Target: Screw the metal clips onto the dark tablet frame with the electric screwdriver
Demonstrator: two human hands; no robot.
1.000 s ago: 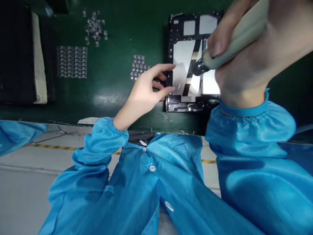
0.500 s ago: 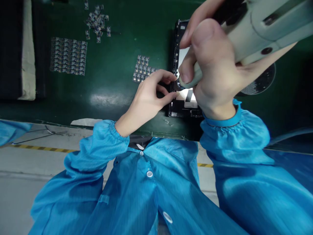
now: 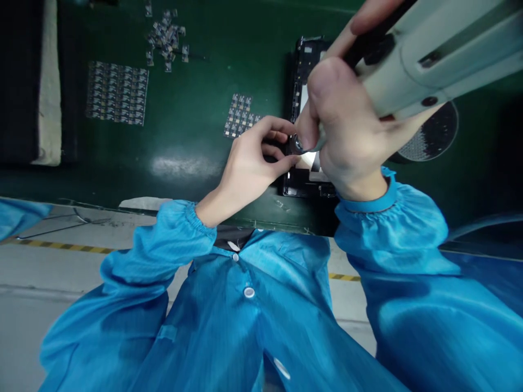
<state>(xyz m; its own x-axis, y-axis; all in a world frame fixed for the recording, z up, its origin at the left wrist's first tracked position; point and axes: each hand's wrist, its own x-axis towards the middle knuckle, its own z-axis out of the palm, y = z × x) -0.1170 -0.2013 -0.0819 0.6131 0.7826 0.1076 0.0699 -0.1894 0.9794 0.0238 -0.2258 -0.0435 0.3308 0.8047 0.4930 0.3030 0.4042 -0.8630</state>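
My right hand (image 3: pixel 347 120) is wrapped around a pale grey-green electric screwdriver (image 3: pixel 425 65), which slants in from the upper right. Its tip end (image 3: pixel 297 144) is over the left edge of a black device casing (image 3: pixel 304 188) with a bright white area inside. My left hand (image 3: pixel 253 158) has its fingers curled at that same edge. Thumb and forefinger close in from either side of the screwdriver's tip, on a small dark part that I cannot make out. Much of the casing is hidden under my right hand.
Small circuit boards lie in a partial grid (image 3: pixel 238 117) left of the casing, in a larger grid (image 3: pixel 117 92) and in a loose pile (image 3: pixel 166 35). A round clear-rimmed dish (image 3: pixel 433 133) of small parts stands at right. A black block with a pale strip (image 3: pixel 49 81) is far left.
My right hand and the screwdriver have shifted slightly left and down, and the tool's tip sits a little lower between my left fingertips. My left hand stays at the casing's edge.
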